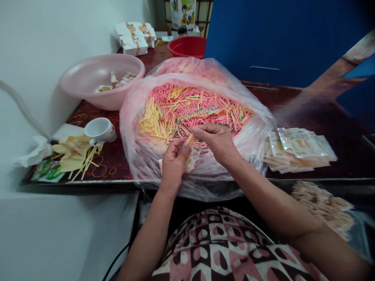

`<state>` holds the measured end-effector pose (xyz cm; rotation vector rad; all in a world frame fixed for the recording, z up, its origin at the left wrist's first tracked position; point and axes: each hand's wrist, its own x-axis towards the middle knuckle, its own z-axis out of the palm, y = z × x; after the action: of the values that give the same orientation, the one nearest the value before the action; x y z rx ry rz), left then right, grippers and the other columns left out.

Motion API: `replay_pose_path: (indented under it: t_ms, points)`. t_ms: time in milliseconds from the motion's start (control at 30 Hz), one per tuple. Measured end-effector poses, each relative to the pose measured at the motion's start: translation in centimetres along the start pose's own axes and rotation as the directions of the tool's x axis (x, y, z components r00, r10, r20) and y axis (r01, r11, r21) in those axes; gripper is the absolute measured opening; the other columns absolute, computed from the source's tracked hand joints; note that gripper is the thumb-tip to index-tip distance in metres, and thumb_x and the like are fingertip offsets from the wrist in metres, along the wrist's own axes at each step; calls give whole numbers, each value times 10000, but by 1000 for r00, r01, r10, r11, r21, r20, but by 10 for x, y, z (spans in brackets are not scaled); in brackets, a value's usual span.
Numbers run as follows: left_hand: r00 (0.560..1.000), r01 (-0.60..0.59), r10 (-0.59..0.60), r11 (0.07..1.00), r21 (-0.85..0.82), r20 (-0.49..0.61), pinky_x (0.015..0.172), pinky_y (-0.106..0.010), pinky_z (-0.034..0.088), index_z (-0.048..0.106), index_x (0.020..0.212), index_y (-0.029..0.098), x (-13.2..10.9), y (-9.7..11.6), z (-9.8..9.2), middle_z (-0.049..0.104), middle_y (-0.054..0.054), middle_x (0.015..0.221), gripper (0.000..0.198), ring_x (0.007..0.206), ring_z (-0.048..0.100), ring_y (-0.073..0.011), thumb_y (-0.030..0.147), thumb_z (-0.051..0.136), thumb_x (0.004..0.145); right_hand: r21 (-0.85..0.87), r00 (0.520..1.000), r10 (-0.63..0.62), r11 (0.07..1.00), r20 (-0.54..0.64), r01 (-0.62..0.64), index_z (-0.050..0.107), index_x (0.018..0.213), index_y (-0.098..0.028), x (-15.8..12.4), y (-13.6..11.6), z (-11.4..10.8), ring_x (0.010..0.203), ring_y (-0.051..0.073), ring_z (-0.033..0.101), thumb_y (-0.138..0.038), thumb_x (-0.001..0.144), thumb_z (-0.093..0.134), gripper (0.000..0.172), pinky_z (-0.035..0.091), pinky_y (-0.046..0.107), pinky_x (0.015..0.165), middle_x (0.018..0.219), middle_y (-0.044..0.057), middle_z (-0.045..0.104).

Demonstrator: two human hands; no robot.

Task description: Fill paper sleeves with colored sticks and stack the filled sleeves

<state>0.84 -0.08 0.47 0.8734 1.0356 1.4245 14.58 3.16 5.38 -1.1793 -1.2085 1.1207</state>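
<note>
In front of me a large clear plastic bag (254,148) lies open on the dark table, full of thin pink, yellow and green sticks (196,107). Over its near rim my left hand (172,166) grips a small clear printed packet (191,156) between thumb and fingers. My right hand (219,142) is closed in a pinch at the packet's upper end, on a small bunch of pale orange sticks (191,139). How far the bunch sits inside the packet cannot be made out.
A stack of flat filled packets (304,148) lies at the right. To the left are a pink basin (84,78) with small pieces, a white cup (101,130), loose yellow sticks (88,164) and rubber bands. A red basin (187,47) and a blue panel (263,39) stand behind.
</note>
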Motion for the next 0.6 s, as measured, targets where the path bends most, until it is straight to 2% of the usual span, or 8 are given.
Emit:
replay_pose_path:
  t_ms: [200, 267, 333, 400, 467, 500, 533, 600]
  points:
    - [999, 33, -33, 999, -18, 22, 606, -225, 515, 740, 1059, 245, -1, 0, -2, 681, 42, 746, 380, 653, 636, -110, 358, 858, 716, 15, 998, -58, 998, -24, 58, 718, 700, -213, 1, -3, 0, 650, 136, 592, -531, 785, 808, 341, 544, 294, 667, 662, -4, 652]
    - [999, 47, -46, 999, -20, 22, 609, -224, 521, 734, 1081, 247, -2, 0, -3, 688, 42, 767, 402, 662, 641, -110, 362, 861, 718, 5, 992, -109, 994, -69, 110, 696, 714, -216, 6, -3, -4, 637, 131, 584, -562, 811, 789, 371, 539, 291, 661, 661, -8, 641]
    - [999, 53, -53, 998, -27, 11, 632, -228, 536, 721, 1092, 245, -3, 0, -4, 699, 41, 799, 416, 682, 649, -111, 360, 864, 719, -31, 973, -176, 984, -152, 173, 694, 756, -224, 12, -2, -10, 659, 138, 598, -602, 863, 731, 395, 545, 301, 691, 689, -5, 650]
    - [999, 42, -43, 998, -36, -18, 652, -228, 545, 704, 1048, 231, -2, 1, -3, 701, 39, 811, 393, 694, 650, -108, 362, 870, 716, -115, 952, -247, 967, -182, 229, 714, 804, -228, 15, -2, -18, 760, 163, 646, -633, 874, 711, 411, 556, 326, 776, 769, 14, 688]
    - [998, 4, -6, 999, -44, -62, 656, -219, 542, 679, 970, 214, 0, 1, -1, 694, 38, 801, 363, 691, 645, -101, 375, 877, 712, -198, 948, -285, 947, -141, 255, 749, 873, -230, 13, -1, -23, 919, 198, 678, -652, 857, 721, 423, 549, 347, 868, 908, 42, 736]
    - [997, -19, 15, 999, -50, -81, 655, -214, 539, 665, 941, 210, 1, 2, 1, 692, 38, 797, 363, 689, 644, -98, 380, 883, 706, -215, 960, -262, 947, -94, 237, 764, 920, -232, 9, 1, -24, 966, 207, 681, -658, 854, 719, 434, 545, 350, 885, 965, 49, 747]
    - [995, -40, 35, 998, -58, -92, 657, -211, 538, 656, 927, 210, 3, 2, 2, 693, 38, 800, 369, 692, 645, -97, 384, 889, 701, -209, 978, -205, 958, -30, 194, 773, 966, -232, 4, 3, -24, 970, 209, 684, -663, 851, 719, 449, 546, 346, 872, 992, 51, 752]
    - [993, -78, 71, 994, -71, -97, 670, -210, 540, 650, 930, 217, 5, 3, 5, 699, 38, 813, 382, 701, 649, -97, 391, 899, 697, -164, 991, -44, 984, 130, 66, 776, 979, -218, -7, 8, -22, 847, 186, 676, -661, 828, 739, 469, 545, 317, 763, 909, 37, 742]
